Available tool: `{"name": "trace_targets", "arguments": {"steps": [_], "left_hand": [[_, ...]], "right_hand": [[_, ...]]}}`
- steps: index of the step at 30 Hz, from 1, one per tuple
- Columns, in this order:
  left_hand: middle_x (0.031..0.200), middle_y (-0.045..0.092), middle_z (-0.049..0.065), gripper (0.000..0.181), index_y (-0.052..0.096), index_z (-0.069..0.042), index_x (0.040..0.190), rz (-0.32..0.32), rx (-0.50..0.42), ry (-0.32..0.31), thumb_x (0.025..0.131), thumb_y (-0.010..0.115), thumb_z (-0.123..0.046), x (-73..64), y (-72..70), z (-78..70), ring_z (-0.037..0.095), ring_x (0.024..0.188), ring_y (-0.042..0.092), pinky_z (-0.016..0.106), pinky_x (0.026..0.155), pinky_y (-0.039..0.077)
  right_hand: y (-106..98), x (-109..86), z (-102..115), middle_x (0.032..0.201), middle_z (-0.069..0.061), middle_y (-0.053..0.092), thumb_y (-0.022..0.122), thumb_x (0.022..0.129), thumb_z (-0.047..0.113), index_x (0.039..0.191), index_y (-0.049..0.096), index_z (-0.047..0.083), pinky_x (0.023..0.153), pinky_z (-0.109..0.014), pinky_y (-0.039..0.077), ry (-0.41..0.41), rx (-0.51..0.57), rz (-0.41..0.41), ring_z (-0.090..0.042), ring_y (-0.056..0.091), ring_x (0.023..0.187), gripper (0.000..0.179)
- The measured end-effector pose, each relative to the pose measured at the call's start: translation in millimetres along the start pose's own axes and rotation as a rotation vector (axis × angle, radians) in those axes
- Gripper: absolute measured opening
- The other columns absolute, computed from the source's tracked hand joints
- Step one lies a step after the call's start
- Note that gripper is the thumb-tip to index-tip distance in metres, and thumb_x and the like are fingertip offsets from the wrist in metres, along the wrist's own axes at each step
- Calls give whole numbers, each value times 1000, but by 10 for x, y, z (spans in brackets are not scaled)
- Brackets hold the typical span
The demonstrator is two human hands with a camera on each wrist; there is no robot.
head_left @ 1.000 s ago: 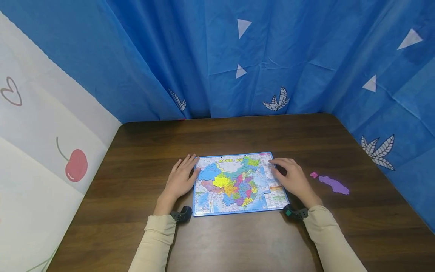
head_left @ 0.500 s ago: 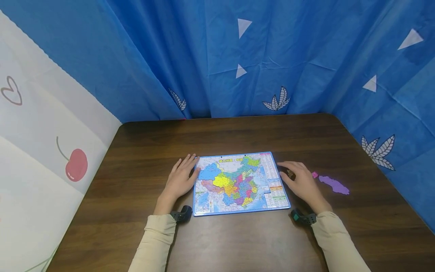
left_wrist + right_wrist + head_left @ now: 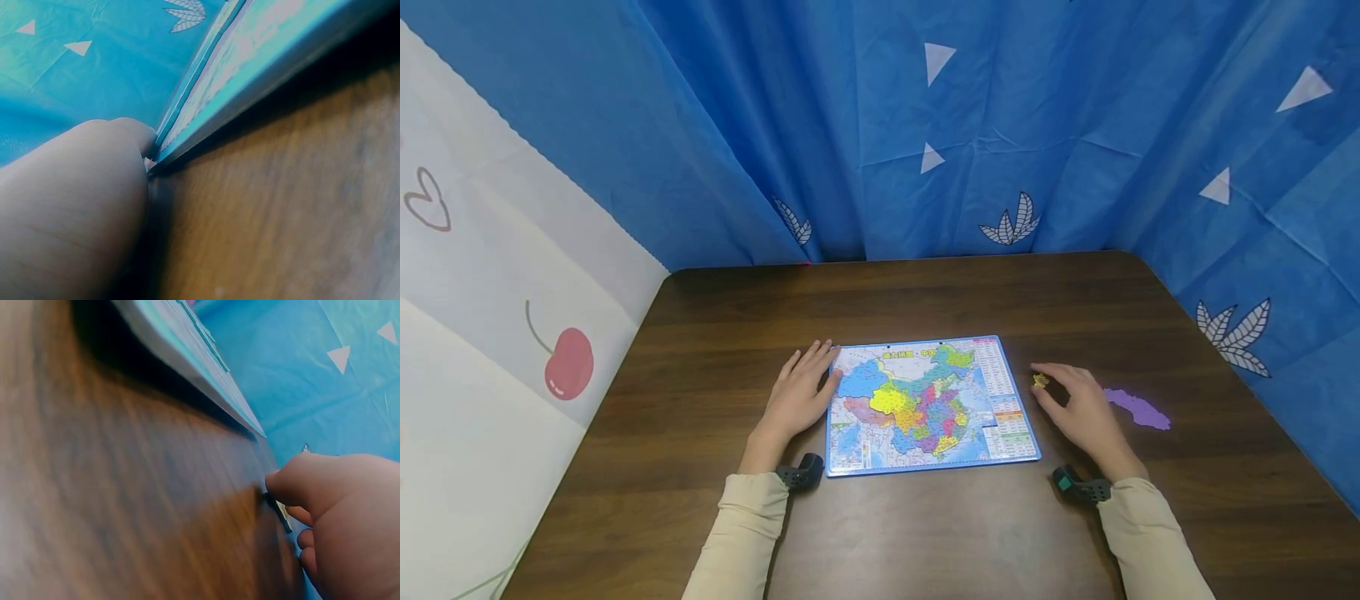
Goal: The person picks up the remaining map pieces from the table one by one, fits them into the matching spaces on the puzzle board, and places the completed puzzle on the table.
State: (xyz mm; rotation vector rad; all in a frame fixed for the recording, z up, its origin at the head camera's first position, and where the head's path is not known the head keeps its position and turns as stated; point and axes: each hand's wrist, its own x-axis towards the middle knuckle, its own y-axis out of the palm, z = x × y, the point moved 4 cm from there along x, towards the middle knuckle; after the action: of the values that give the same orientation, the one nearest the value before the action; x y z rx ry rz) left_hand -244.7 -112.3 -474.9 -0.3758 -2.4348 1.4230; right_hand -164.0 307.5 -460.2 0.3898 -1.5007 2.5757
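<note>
A magnetic map puzzle board [image 3: 925, 417] with a blue rim lies flat on the table. My left hand [image 3: 797, 392] rests at its left edge, the fingers extended and the thumb [image 3: 87, 194] by the rim. To the right of the board, my right hand [image 3: 1081, 408] is low over the table, thumb and forefinger apart. A small yellow puzzle piece [image 3: 1040, 380] lies between those fingertips. In the right wrist view the thumb [image 3: 294, 478] is close to the thin piece [image 3: 283, 512], which is partly hidden by the hand.
A long purple puzzle piece [image 3: 1138, 410] lies on the wooden table [image 3: 940, 542], to the right of my right hand. Blue curtain [image 3: 880, 125] hangs behind the table, and a white printed cloth [image 3: 497, 292] stands at the left.
My right hand has moved rightward off the board's right edge to the yellow piece, which has come into sight. It now covers the small pink piece. My left hand has stayed put.
</note>
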Motion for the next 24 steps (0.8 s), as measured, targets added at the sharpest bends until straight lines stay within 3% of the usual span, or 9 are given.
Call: {"name": "trace_targets", "arguments": {"steps": [24], "left_hand": [[167, 33, 9, 57, 42, -13, 158, -1, -6, 7, 108, 46, -40, 1, 2, 12, 27, 159, 22, 53, 129, 11]], "right_hand": [[-5, -19, -27, 136, -29, 62, 72, 96, 12, 133, 65, 2, 103, -73, 39, 17, -13, -15, -51, 51, 128, 40]]}}
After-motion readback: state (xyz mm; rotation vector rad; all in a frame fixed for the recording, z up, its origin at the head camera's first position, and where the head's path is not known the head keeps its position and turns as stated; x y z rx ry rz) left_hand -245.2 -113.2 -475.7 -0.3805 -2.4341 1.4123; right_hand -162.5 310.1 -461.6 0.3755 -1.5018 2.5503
